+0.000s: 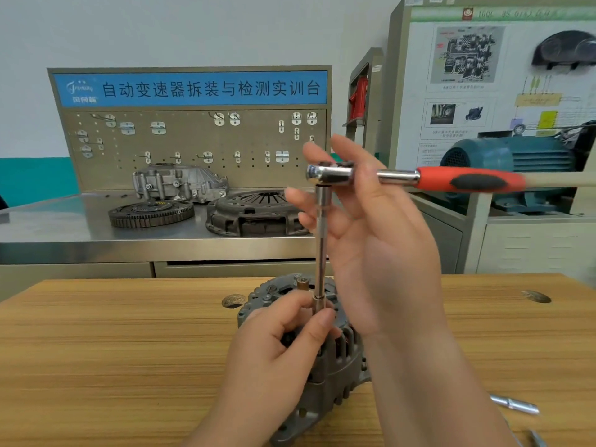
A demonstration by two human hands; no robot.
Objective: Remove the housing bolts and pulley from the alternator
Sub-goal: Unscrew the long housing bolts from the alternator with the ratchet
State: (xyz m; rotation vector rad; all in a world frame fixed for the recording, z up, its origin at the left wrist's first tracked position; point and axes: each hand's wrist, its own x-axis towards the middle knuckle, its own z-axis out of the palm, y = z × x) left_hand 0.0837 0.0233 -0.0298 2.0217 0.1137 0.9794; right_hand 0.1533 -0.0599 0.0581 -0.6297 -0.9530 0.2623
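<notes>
Centrally on the wooden table (129, 350) the alternator (333, 385) stands on end, its finned grey housing facing up toward the camera, near the table's front edge. A socket (319, 304) sits on the top of the housing, and a long extension bar (321, 246) rises straight up from it to the chrome head of a ratchet (329, 174), whose red and black handle points off to the right. The left hand (274, 346) reaches in from below and lies over the alternator; its grip is clamped on the socket, thumb and fingertips pinching it at the foot of the bar. The right hand (371, 240) is raised at the ratchet head with the palm turned left; its grip is apart, fingers fairly straight and spread, the ratchet neck lying in the crook between thumb and forefinger. On the table to the right, near the right forearm, lies a small metal piece (516, 406). Two round holes show in the tabletop, one just left of the alternator (233, 300) and one far right (535, 296). Behind, a steel table (64, 230) carries a toothed flywheel (151, 215), a clutch cover (254, 214) and a cast housing (179, 183) in front of a pegboard with a blue sign (190, 88). A blue motor (516, 158) stands at the right.
</notes>
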